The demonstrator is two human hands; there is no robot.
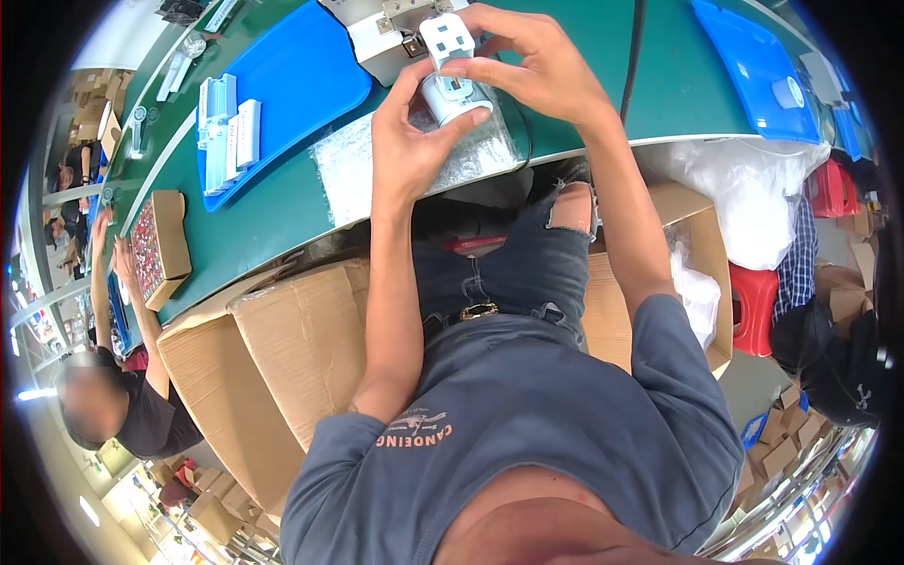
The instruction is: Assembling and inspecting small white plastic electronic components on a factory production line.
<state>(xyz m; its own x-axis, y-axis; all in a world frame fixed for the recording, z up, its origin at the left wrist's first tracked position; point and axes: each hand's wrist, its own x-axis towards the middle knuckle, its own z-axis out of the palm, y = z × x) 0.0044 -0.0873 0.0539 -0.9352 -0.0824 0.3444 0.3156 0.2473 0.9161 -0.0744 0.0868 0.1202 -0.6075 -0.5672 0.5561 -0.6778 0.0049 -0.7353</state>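
My left hand (411, 137) is closed round a white plastic cylindrical housing (454, 102), thumb along its near side. From the right, my right hand (537, 71) pinches a white plastic piece with square openings (446, 40) at the top of the housing. The two white parts touch or overlap, and my fingers hide how they join. Under my hands lies a sheet of clear bubble wrap (353, 169) on the green tabletop (273, 231). Just beyond stands a white and metal fixture (381, 42).
A blue tray (311, 66) with white plastic parts (231, 132) lies at left, near a cardboard box of small colourful pieces (162, 245). Another blue tray (753, 71) holds a white cup-like part (787, 92). Large cartons (292, 330) flank me; a co-worker (132, 405) reaches in at left.
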